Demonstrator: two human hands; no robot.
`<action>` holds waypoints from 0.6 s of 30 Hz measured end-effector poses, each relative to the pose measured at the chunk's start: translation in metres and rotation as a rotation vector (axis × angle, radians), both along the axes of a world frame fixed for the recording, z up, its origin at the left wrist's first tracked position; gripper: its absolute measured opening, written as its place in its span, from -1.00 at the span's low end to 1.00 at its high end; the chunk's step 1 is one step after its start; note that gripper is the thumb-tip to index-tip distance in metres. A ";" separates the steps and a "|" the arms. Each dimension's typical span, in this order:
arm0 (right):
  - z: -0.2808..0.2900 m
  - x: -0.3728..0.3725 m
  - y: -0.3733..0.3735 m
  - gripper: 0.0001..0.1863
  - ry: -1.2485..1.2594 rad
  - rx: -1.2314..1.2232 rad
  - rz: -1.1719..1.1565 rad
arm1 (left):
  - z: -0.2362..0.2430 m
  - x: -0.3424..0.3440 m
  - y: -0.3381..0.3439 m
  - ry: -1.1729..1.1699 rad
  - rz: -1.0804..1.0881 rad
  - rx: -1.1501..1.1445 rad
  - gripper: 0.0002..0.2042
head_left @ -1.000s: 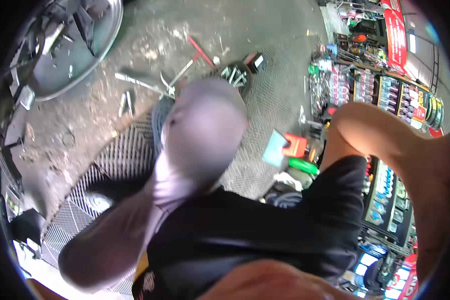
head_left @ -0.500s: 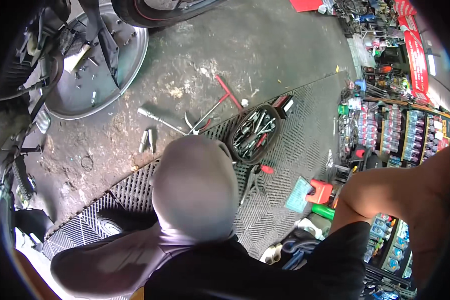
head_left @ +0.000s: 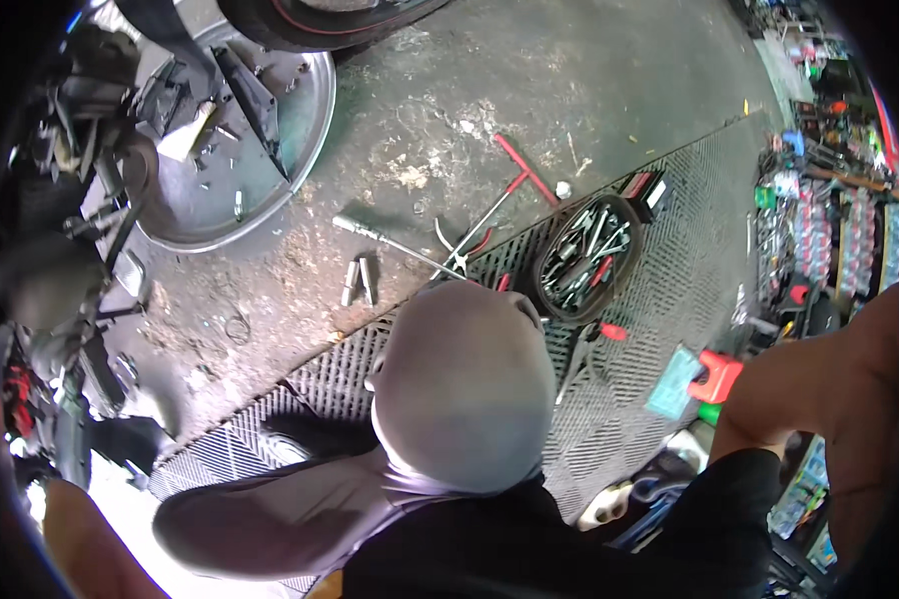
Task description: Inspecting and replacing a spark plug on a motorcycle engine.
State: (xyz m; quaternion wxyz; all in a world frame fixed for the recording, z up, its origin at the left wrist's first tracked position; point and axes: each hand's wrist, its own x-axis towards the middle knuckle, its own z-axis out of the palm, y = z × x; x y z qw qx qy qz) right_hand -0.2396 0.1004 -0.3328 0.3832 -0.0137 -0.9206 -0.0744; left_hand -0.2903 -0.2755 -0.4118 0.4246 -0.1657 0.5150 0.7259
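Note:
Neither of my hands is identifiable; a bare limb (head_left: pixel 95 539) at lower left shows no fingers. A person in a grey head covering (head_left: pixel 459 389), grey left sleeve (head_left: pixel 260 519) and black top (head_left: pixel 440 544) fills the lower middle, seen from above. A bare bent arm (head_left: pixel 819 389) rises beside the black sleeve, its hand hidden. Beyond the head, a red T-handle wrench (head_left: pixel 529 175), a long socket tool (head_left: pixel 370 230) and two short metal sockets (head_left: pixel 351 282) lie on the floor. A dark oval tool tub (head_left: pixel 631 250) holds several tools; red-handled pliers (head_left: pixel 611 330) lie beside it.
A metal tray (head_left: pixel 205 243) with loose parts sits upper left under dark vehicle parts (head_left: pixel 60 270) and near a wheel (head_left: pixel 340 25). Grid matting (head_left: pixel 679 250) crosses the floor. Crowded shelves (head_left: pixel 834 230), a red container (head_left: pixel 714 377) and a teal board (head_left: pixel 671 384) are at right.
The grey-covered head has moved down and right in the picture. The tools and tray also shift right as the view moves. The blurred skin at bottom centre from earlier has left view.

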 end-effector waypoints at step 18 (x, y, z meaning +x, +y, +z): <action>-0.187 0.146 0.082 -0.42 -0.855 -1.063 -0.949 | 0.046 -0.223 -0.052 1.337 -0.951 -0.972 -0.84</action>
